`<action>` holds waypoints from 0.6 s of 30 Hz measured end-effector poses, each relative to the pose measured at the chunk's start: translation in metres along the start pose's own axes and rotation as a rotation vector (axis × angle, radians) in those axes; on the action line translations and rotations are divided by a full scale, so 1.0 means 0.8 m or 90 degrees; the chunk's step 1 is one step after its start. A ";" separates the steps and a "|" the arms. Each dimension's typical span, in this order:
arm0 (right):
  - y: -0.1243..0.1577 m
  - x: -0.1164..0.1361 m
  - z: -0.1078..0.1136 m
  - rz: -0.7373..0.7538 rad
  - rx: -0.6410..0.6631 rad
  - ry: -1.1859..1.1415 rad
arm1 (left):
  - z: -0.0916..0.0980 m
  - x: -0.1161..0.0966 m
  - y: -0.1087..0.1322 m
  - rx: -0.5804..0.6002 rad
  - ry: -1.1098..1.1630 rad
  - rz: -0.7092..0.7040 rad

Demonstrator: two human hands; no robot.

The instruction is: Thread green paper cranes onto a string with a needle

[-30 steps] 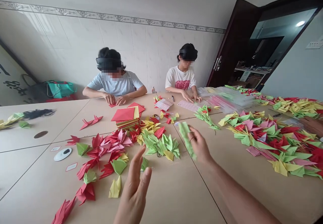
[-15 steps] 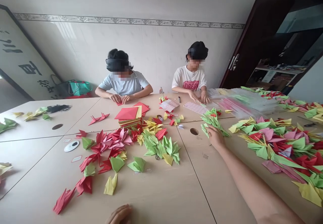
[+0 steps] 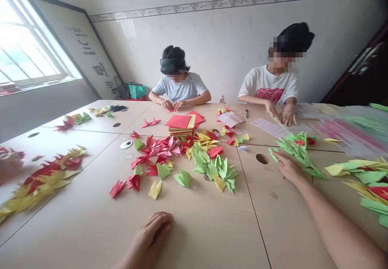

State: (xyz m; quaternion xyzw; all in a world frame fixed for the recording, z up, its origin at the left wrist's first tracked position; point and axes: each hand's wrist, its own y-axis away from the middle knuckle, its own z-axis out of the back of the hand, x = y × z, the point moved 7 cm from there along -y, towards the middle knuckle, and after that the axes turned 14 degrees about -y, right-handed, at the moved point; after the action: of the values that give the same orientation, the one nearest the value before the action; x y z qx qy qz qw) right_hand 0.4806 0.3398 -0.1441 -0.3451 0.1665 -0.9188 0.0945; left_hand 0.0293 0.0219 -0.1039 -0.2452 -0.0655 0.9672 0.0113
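My right hand (image 3: 289, 167) reaches out over the table at the right. Its fingertips close on a folded green paper crane (image 3: 273, 155), whose far end pokes out past them. Just beyond lies a row of green paper cranes (image 3: 298, 151) with a little red among them. My left hand (image 3: 154, 228) rests near the front of the table, loosely curled, with a gap between thumb and fingers. Nothing shows inside it. Ahead of it lie a yellow crane (image 3: 155, 189) and a light green crane (image 3: 183, 178).
Red, pink and green cranes (image 3: 160, 147) cover the middle around a stack of square paper (image 3: 181, 131). More rows of cranes (image 3: 45, 176) line the left. Two people (image 3: 181, 87) sit opposite, hands on the table. A round hole (image 3: 262, 159) lies near my right hand.
The view has turned left, so things sit further right and the window shows. More of my left hand is visible. My right hand stays at the green cranes.
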 end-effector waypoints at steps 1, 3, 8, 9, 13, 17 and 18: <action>0.000 -0.003 -0.004 0.001 0.031 -0.007 | 0.000 -0.002 0.000 0.002 0.004 -0.001; 0.002 -0.009 -0.010 0.000 0.087 -0.021 | 0.001 -0.005 0.001 0.001 0.009 -0.003; 0.009 -0.019 -0.016 -0.009 0.133 -0.033 | 0.001 -0.009 0.002 0.012 0.009 -0.001; 0.009 -0.020 -0.017 -0.010 0.134 -0.033 | 0.001 -0.010 0.002 0.015 0.007 -0.002; 0.007 -0.024 -0.014 -0.004 0.127 -0.035 | 0.002 -0.012 0.002 0.010 0.010 -0.016; 0.003 -0.021 0.005 0.010 0.060 -0.022 | 0.002 -0.011 0.003 0.001 0.030 -0.040; 0.003 -0.019 0.013 0.015 0.020 -0.011 | 0.002 -0.010 0.003 -0.001 0.035 -0.047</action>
State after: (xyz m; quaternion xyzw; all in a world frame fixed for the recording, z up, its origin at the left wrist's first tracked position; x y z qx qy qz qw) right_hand 0.4990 0.3393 -0.1468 -0.3493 0.1549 -0.9173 0.1120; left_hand 0.0358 0.0189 -0.0991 -0.2694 -0.0746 0.9589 0.0490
